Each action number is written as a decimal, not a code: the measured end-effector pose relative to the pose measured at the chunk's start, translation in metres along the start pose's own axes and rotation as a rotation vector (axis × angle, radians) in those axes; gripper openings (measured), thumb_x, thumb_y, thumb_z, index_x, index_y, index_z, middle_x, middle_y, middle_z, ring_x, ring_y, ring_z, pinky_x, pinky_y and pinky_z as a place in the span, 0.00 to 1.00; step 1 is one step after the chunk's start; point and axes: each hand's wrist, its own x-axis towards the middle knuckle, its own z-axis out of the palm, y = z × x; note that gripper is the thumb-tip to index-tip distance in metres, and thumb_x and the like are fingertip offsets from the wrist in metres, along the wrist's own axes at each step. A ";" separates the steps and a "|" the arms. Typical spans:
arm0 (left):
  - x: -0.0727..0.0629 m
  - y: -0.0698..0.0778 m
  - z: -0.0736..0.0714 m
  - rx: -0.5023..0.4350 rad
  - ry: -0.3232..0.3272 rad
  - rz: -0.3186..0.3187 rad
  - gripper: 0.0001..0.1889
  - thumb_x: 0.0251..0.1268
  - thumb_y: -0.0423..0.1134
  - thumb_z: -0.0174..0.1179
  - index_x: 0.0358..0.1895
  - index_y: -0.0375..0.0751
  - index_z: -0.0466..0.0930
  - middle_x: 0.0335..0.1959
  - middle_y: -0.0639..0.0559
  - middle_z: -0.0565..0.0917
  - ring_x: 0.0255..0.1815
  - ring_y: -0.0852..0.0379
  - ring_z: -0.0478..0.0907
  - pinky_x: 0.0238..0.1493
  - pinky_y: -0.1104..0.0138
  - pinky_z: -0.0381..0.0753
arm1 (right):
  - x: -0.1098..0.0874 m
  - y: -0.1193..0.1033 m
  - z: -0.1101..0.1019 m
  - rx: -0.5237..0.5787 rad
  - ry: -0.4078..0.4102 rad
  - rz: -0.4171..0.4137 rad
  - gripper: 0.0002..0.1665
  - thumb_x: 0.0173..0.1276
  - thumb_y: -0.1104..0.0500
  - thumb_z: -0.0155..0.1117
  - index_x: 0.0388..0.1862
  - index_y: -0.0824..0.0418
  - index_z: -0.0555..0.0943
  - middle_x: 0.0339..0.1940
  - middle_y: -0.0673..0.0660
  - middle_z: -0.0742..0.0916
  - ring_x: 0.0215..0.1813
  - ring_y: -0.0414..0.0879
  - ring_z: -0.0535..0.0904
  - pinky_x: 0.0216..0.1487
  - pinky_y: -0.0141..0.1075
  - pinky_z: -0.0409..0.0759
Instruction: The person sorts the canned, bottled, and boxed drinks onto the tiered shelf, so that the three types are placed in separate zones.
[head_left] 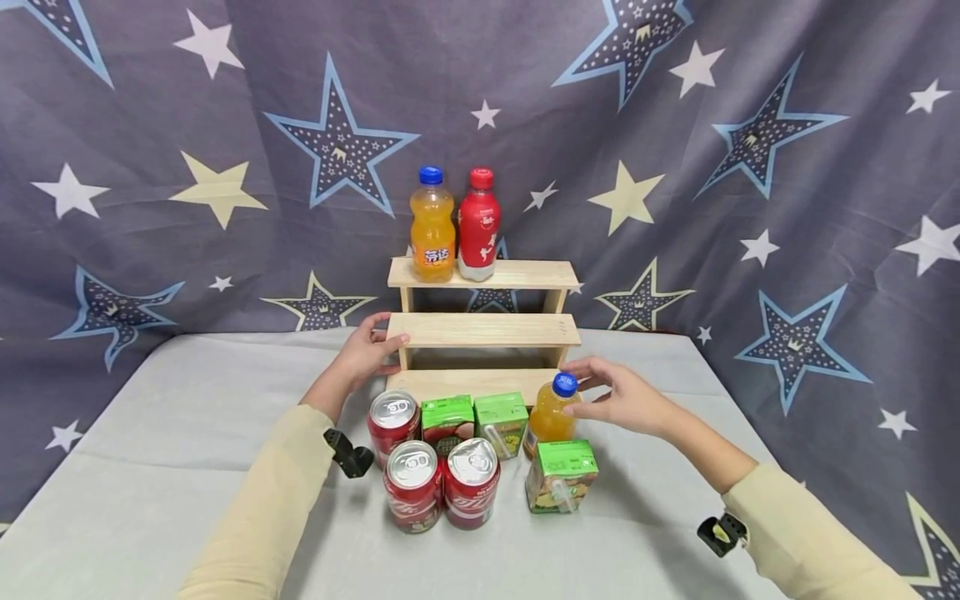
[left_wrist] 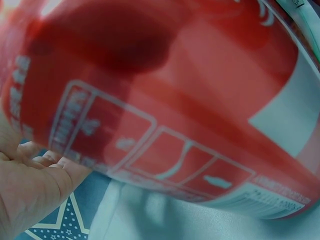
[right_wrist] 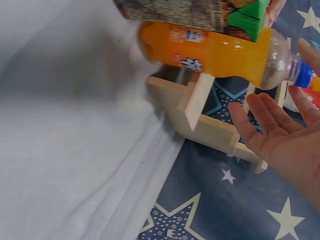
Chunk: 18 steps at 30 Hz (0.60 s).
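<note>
My left hand (head_left: 363, 354) is at the left end of a three-tier wooden shelf (head_left: 483, 330), its fingers bent around the end of the middle board. In the left wrist view, a red drink can (left_wrist: 165, 100) hides most of that hand. My right hand (head_left: 618, 396) is beside an orange soda bottle (head_left: 553, 417) with a blue cap, which stands in front of the shelf's right end. In the right wrist view, the fingers (right_wrist: 270, 112) are spread near the bottle's cap and neck, with a gap to it.
On the top tier stand another orange soda bottle (head_left: 432, 233) and a red bottle (head_left: 478, 225). Red cans (head_left: 412, 487) and green juice boxes (head_left: 501, 425) cluster before the shelf. Another juice box (head_left: 562, 477) stands in front of the orange bottle. A star-patterned curtain (head_left: 525, 125) hangs behind.
</note>
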 end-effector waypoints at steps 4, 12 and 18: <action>0.000 -0.001 0.000 0.002 -0.003 -0.003 0.35 0.69 0.37 0.52 0.73 0.43 0.43 0.62 0.31 0.63 0.58 0.38 0.69 0.52 0.52 0.82 | -0.004 0.011 0.005 0.023 -0.020 0.015 0.35 0.56 0.55 0.71 0.60 0.65 0.70 0.55 0.62 0.80 0.54 0.56 0.77 0.49 0.42 0.84; -0.001 -0.001 0.000 -0.016 -0.011 0.014 0.35 0.69 0.37 0.51 0.73 0.43 0.42 0.63 0.30 0.62 0.59 0.37 0.68 0.54 0.49 0.80 | -0.005 0.026 0.018 0.095 -0.005 0.020 0.41 0.54 0.58 0.73 0.64 0.63 0.65 0.56 0.65 0.78 0.55 0.59 0.75 0.47 0.41 0.85; 0.000 0.000 0.000 -0.013 -0.014 0.009 0.35 0.69 0.37 0.52 0.73 0.43 0.43 0.63 0.30 0.62 0.59 0.38 0.68 0.55 0.49 0.80 | -0.002 0.037 0.031 0.118 0.034 0.014 0.40 0.54 0.59 0.73 0.64 0.61 0.65 0.54 0.64 0.79 0.52 0.56 0.77 0.46 0.40 0.85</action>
